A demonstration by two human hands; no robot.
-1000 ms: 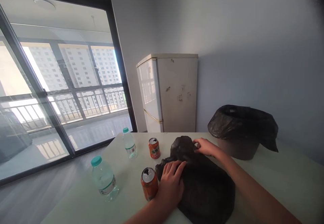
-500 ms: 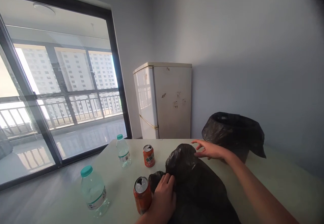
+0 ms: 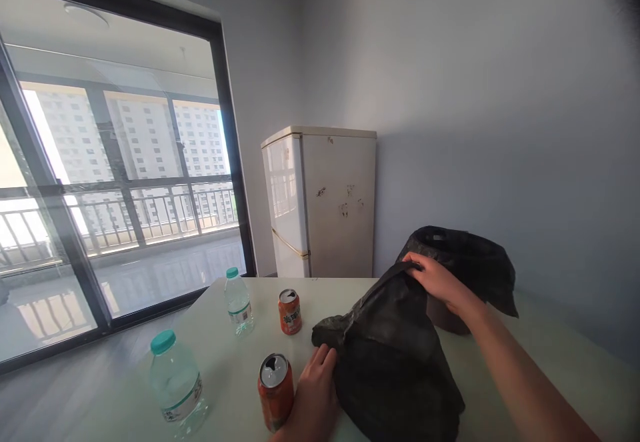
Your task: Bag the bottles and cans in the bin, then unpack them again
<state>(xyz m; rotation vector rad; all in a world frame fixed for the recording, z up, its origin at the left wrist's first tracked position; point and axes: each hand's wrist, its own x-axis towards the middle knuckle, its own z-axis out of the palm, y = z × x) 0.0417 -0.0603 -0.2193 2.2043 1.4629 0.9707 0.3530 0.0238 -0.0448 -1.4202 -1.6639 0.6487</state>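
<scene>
A black plastic garbage bag [image 3: 395,355] spreads over the front of the table, its upper right part pulled up into a peak. My right hand [image 3: 440,282] pinches that raised corner, fingers closed on the plastic. Lower down, my left hand [image 3: 317,385] grips the bag's left edge with curled fingers. Just left of that hand stands an opened orange soda can [image 3: 276,395], very near the wrist. Another opened orange can [image 3: 290,315] is upright farther back. How the bag's mouth lies is hard to make out.
Two clear bottles with teal caps stand at left, a nearer bottle [image 3: 177,382] and a farther bottle [image 3: 239,302]. A bin lined with a black bag [image 3: 470,255] sits behind my right hand. Beyond the pale table [image 3: 235,369] is a white refrigerator [image 3: 340,209].
My right hand has gone from open above the bag to closed on its corner, lifting it up and right. My left hand stays at the bag's left edge.
</scene>
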